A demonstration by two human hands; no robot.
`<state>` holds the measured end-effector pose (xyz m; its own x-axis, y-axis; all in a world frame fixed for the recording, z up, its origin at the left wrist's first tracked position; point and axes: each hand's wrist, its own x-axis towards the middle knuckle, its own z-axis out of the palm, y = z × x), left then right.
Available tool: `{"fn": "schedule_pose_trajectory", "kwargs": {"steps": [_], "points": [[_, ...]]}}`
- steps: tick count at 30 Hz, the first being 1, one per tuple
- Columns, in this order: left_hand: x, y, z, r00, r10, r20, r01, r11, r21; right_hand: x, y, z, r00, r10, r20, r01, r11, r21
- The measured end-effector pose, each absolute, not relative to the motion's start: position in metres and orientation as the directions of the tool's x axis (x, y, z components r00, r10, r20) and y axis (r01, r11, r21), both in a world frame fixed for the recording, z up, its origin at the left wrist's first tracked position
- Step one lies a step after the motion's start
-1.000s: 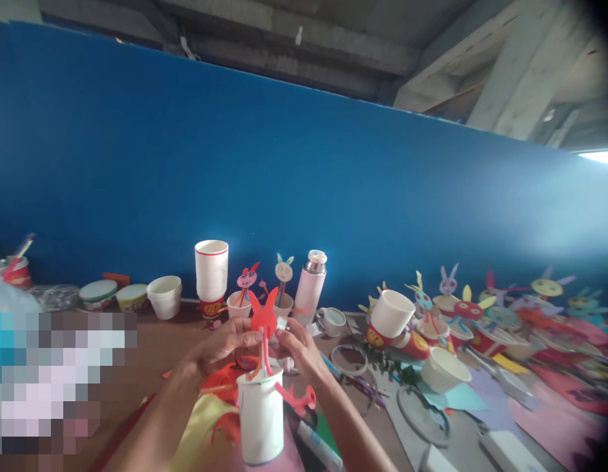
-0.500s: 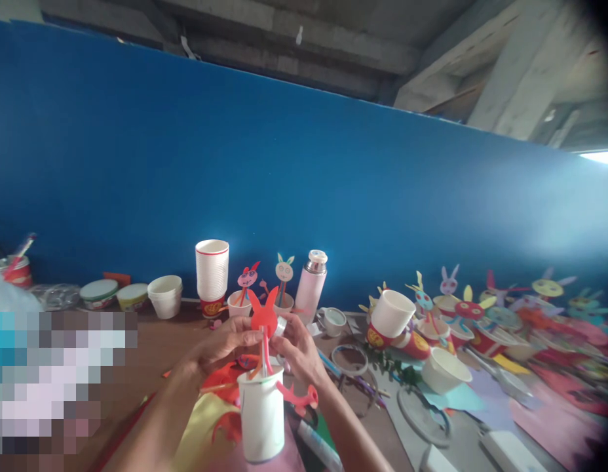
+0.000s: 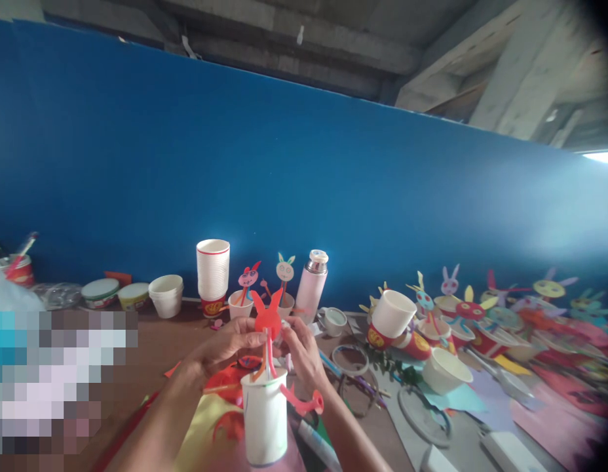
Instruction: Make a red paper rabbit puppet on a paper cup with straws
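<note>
A red paper rabbit head (image 3: 267,317) with two pointed ears stands on paper strips above a white paper cup (image 3: 265,419). My left hand (image 3: 235,341) pinches the left edge of the head between thumb and fingers. At its right edge, my right hand (image 3: 298,346) is closed on something small and pale that I cannot make out. A curled red paper strip (image 3: 304,401) sticks out from the cup's right side. Under the cup lie yellow paper (image 3: 202,426) and pink paper.
Behind stand stacked cups (image 3: 213,272), two finished rabbit figures and a pink thermos (image 3: 311,288). Tape rolls (image 3: 350,359), scissors and a white bowl (image 3: 446,371) lie right, before many paper figures. Lidded tubs (image 3: 100,292) stand left, near a pixelated area.
The cup and rabbit head have shifted slightly to the right in view. My right fingers have drawn closer together, and the pale piece between them shows less.
</note>
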<state>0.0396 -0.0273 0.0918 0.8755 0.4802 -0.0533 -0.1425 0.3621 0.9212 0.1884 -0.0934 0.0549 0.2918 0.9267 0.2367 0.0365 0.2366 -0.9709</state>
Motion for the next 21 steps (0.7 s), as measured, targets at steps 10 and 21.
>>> {"fn": "schedule_pose_trajectory", "kwargs": {"steps": [10, 21], "points": [[0.04, -0.028, 0.089, 0.855, 0.506, -0.11, -0.073, 0.327, 0.942, 0.19, -0.094, 0.048, 0.161, 0.987, -0.02, -0.231, 0.018, -0.973], [0.043, -0.025, 0.084, 0.89, 0.456, -0.033, -0.116, 0.296, 0.948, 0.201, -0.09, 0.06, 0.276, 0.956, 0.097, -0.091, 0.126, -0.988]]}}
